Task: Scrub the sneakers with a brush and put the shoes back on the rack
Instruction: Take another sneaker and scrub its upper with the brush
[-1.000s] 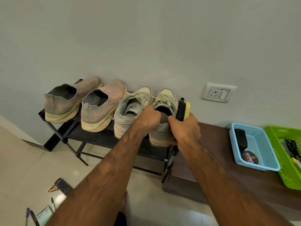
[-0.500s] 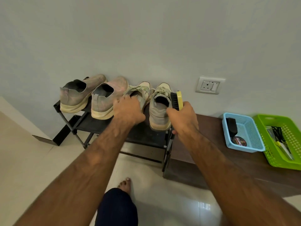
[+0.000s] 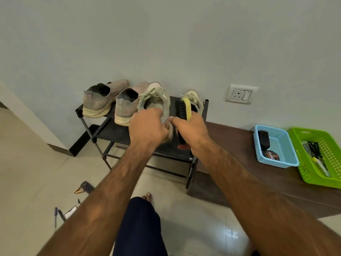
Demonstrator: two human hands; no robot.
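Note:
My left hand (image 3: 147, 127) grips the heel of a pale laced sneaker (image 3: 156, 97) and holds it tilted up above the black shoe rack (image 3: 110, 133). Just to its right, my right hand (image 3: 190, 130) holds a brush (image 3: 185, 109) with a yellow back and black bristles, bristles facing the lifted shoe. The matching sneaker (image 3: 193, 98) stands on the rack at the right end, partly hidden behind the brush. Two grey-pink slip-on shoes (image 3: 103, 97) (image 3: 127, 106) stand on the rack's left half.
A dark wooden bench (image 3: 239, 154) right of the rack carries a blue basket (image 3: 287, 145) with a polish tin and a green basket (image 3: 332, 157). A wall socket (image 3: 240, 94) sits above it. Pens and small items (image 3: 84, 187) lie on the tiled floor at left. My foot is below.
My left hand moved from the right sneaker to the left one, gripped its heel and lifted it off the rack. The brush in my right hand came in beside it.

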